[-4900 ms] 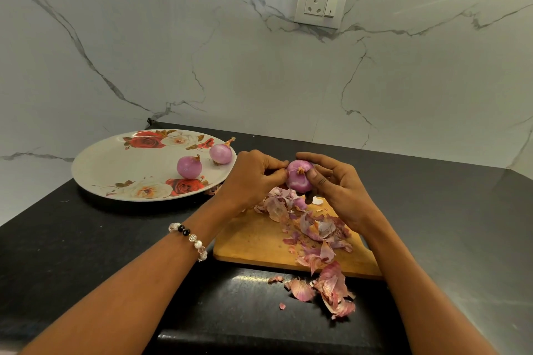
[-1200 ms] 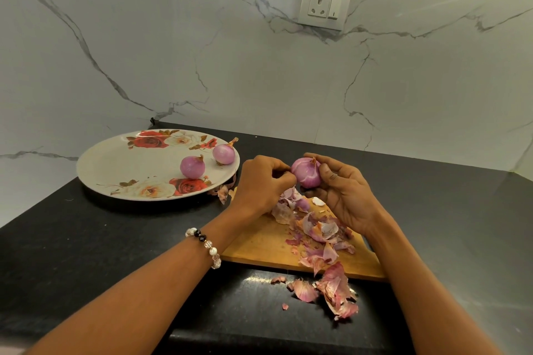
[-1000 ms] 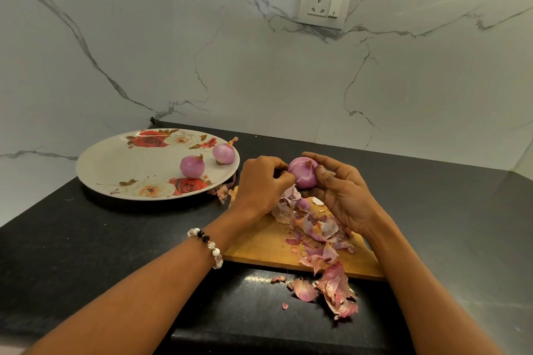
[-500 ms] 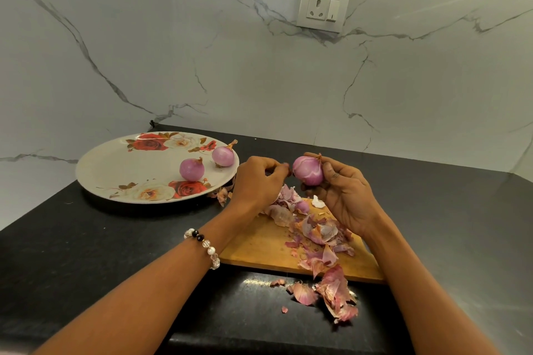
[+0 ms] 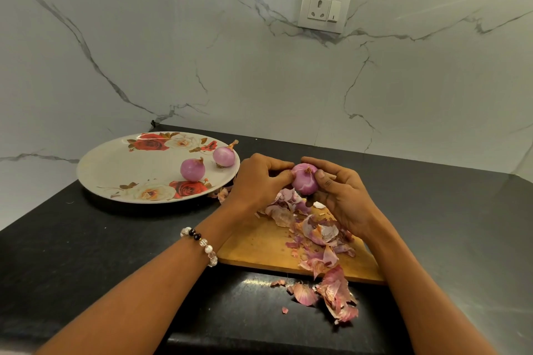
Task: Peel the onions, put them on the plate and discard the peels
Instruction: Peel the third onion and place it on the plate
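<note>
Two peeled onions (image 5: 192, 170) are set on the plate (image 5: 115, 164); a third onion (image 5: 304, 182) is gripped by the right hand (image 5: 343, 196) and pinched by the left hand (image 5: 259, 179); peels (image 5: 326, 253) remain undiscarded.

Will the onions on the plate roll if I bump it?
Probably. Both onions look round and smooth, so they would likely roll. The plate looks shallow, so the one near its rim might tumble off.

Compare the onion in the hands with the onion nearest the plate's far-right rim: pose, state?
The held onion is up off the cutting board, in the grip of the right hand, the left hand pinching at its side; the rim onion rests on the plate, untouched. The rim onion shows a long dry stalk; the held one a short stub. Both are purple and look peeled.
</note>
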